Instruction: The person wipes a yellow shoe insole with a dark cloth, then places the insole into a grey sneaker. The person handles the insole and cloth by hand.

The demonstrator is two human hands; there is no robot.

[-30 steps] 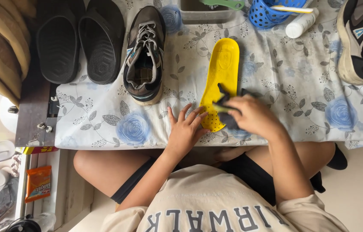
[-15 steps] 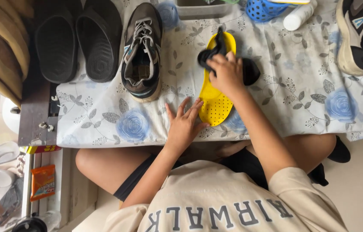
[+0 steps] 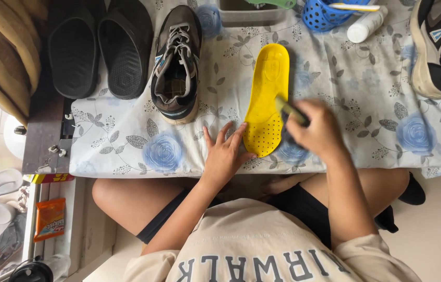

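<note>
Our left hand (image 3: 225, 154) flat, fingers spread, on yellow insole (image 3: 268, 99)'s near-left edge; right hand (image 3: 317, 128) fisted around blurred brush (image 3: 291, 110).

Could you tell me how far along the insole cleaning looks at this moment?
Done: the yellow insole is out of the shoe and flat on the cloth. In hand: the left hand pins its edge; the right hand holds a blurred brush on it. Left: insole not back in.
</note>
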